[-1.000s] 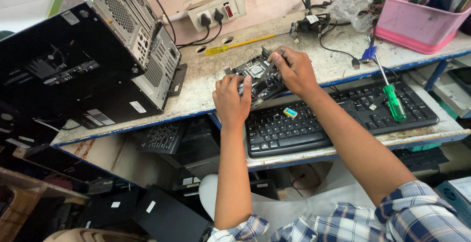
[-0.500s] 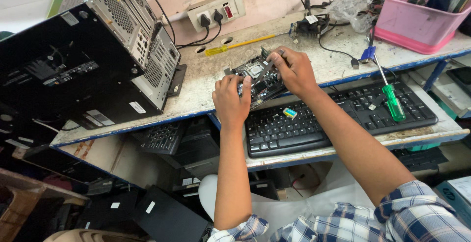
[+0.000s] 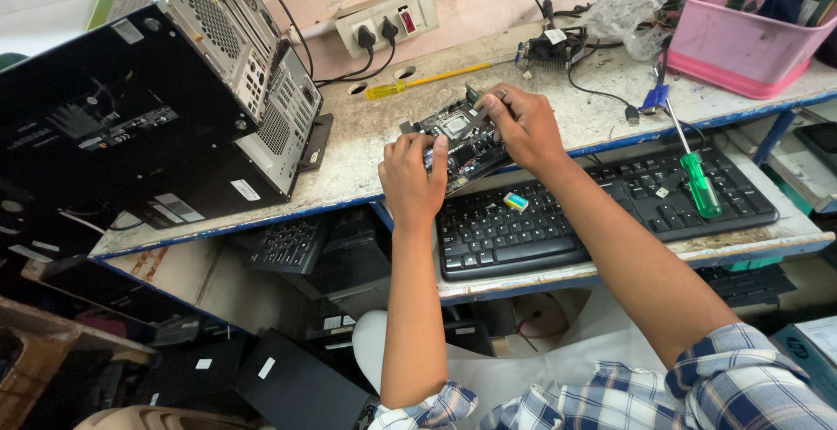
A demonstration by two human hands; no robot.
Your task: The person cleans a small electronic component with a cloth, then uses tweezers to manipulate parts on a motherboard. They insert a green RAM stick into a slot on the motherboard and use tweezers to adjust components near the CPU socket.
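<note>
A small green and black circuit board [image 3: 459,138] lies on the worn white workbench [image 3: 375,146], just behind a black keyboard [image 3: 602,208]. My left hand [image 3: 411,177] grips the board's near left edge with the fingers curled over it. My right hand [image 3: 520,125] holds the board's far right corner, fingertips pinching at its top edge. Both forearms reach up from the bottom of the view; the right one has a plaid sleeve.
A black computer tower [image 3: 148,107] lies at the left. A wall socket [image 3: 388,18] with plugs sits behind. A yellow screwdriver [image 3: 418,81] lies on the bench, a green one [image 3: 693,173] on the keyboard. A pink tub [image 3: 741,42] stands at the right, with cables beside it.
</note>
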